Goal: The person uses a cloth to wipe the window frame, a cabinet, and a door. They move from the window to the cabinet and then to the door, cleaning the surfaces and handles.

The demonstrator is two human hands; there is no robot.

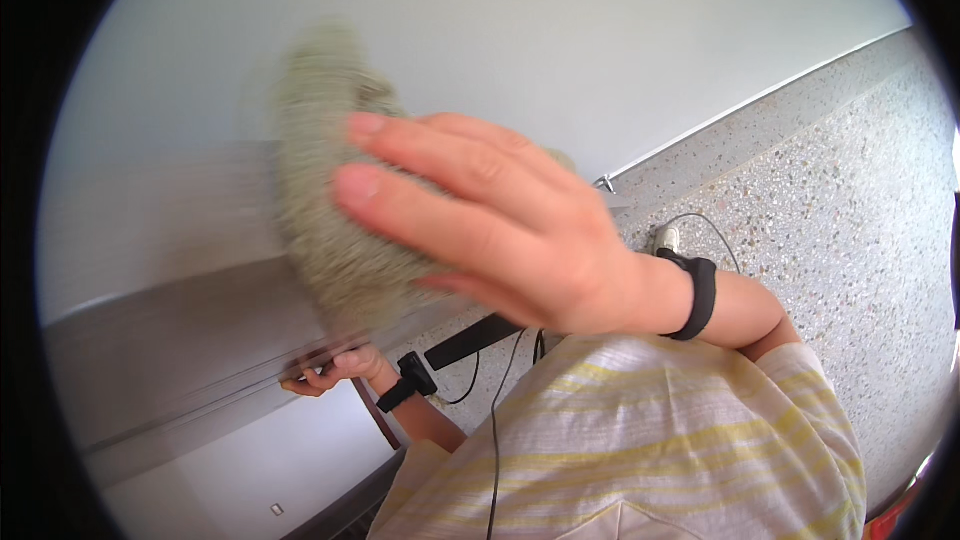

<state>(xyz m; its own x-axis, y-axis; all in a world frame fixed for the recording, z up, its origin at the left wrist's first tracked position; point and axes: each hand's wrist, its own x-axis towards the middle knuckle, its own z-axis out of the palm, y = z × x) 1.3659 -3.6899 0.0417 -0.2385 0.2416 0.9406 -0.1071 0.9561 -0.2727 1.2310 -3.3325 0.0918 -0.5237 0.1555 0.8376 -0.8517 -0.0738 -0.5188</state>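
Note:
A fuzzy, pale green cloth (330, 240) is held up in front of a smooth pale wall or panel (525, 30). My right hand (517, 232) presses on it with fingers spread along its near side, and motion blurs both. Where the cloth meets the surface behind is hidden. Lower and to the left, my left hand (330, 371) has its fingers bent at the edge of a glossy grey-brown band (187, 345). A blurred reddish patch beside those fingers looks like their reflection. Whether they grip the edge cannot be told.
Speckled terrazzo floor (810, 217) lies to the right, with a light shoe (666, 240) on it. A thin dark cable (495, 420) hangs down past the striped shirt (637, 435). Behind my arms is a black bar (472, 341). A white panel (277, 457) stands lower left.

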